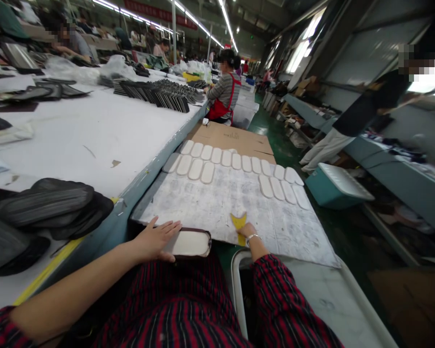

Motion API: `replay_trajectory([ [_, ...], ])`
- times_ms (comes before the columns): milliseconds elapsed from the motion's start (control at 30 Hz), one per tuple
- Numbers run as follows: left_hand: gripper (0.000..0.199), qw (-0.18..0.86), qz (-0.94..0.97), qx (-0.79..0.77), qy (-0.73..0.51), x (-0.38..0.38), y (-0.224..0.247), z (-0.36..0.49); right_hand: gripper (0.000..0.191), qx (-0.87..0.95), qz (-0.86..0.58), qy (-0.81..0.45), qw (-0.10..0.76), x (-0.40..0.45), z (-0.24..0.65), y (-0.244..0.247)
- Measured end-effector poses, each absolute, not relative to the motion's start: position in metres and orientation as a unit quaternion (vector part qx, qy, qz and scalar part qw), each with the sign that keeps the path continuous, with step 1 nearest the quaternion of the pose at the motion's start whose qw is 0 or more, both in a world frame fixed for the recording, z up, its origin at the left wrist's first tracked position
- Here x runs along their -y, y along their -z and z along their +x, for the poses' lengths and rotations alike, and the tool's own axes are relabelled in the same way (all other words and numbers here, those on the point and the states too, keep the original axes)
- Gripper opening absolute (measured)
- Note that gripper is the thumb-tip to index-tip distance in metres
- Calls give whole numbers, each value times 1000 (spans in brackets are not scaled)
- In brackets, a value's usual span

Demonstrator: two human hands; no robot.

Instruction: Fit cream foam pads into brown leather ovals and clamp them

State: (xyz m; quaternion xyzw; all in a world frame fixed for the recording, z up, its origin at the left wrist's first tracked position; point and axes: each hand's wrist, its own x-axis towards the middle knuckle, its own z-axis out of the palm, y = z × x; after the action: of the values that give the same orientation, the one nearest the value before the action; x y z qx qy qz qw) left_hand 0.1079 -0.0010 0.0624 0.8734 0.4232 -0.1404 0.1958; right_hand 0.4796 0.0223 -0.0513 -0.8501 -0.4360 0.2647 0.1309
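My left hand (155, 241) lies over the left end of a dark-edged piece with a white oval insert (191, 243), at the near edge of the work board. Its fingers are stretched out and touch the piece. My right hand (247, 231) is closed on a yellow tool (239, 222) with a notched, forked end, which rests against the board's surface. On the whitish board (232, 198), white rounded pads (184, 165) lie in rows along the far side, with more pads (277, 189) at the right.
At the left is a white table (87, 130) with dark pieces (54, 203) and a row of stacked parts (159, 94). A seated person (224, 94) works ahead. Beside the right bench, a person (358, 111) stands near a teal bin (335, 186). A pale tray (333, 290) is near my right arm.
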Motion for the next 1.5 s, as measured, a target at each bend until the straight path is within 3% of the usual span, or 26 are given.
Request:
replay_trajectory([
  [233,97,216,884,-393,132,2,-55,142,22,399,-868,-289,65,-28,480,63],
  [367,102,213,879,-411,117,10,-55,160,28,403,-872,-262,90,-21,474,64],
  [533,88,221,870,-427,109,10,-53,164,27,415,-865,-240,148,-7,470,51],
  [733,77,226,878,-409,99,6,-51,161,43,509,-758,-362,186,32,475,17],
  [900,72,224,890,-384,102,7,-55,164,25,613,-663,-407,133,57,463,-15],
  [967,71,222,892,-382,95,9,-55,165,27,649,-649,-385,95,55,450,-23],
  [1200,113,210,889,-399,80,14,-52,168,47,720,-646,-253,0,24,396,-33],
  [1500,118,192,881,-426,75,11,-48,179,56,742,-654,-145,-17,10,369,-40],
])
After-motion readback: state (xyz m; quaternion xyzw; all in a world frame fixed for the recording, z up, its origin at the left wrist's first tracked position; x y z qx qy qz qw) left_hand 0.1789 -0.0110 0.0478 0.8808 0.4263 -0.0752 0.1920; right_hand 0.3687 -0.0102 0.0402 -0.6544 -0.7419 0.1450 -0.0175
